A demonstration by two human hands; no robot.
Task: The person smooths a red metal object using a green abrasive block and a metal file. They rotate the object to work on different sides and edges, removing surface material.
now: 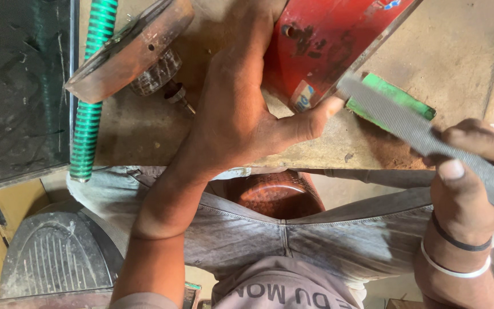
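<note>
The flat metal file (430, 146) lies at an angle across the right half of my view, its tip resting against the lower edge of the red metal plate (330, 43), close to the plate's bottom corner. My right hand (467, 171) grasps the file partway along its length, fingers wrapped over the top and the thumb pressed up against the underside; two bands, one black and one white, circle that wrist. My left hand (238, 109) is spread flat on the red plate, fingers splayed and pressing down, with the thumb reaching out until it touches the plate's edge just beside the file's tip. The plate sits on a dusty workbench (453, 63). A green strip (398, 97) lies on the bench just behind the file. To the left, a green ribbed hose (90, 97) runs along the bench beside a dark panel (21, 86), and a rusty disc-shaped part (132, 46) lies over the hose. Below the bench edge I see grey trousers (327, 229).
</note>
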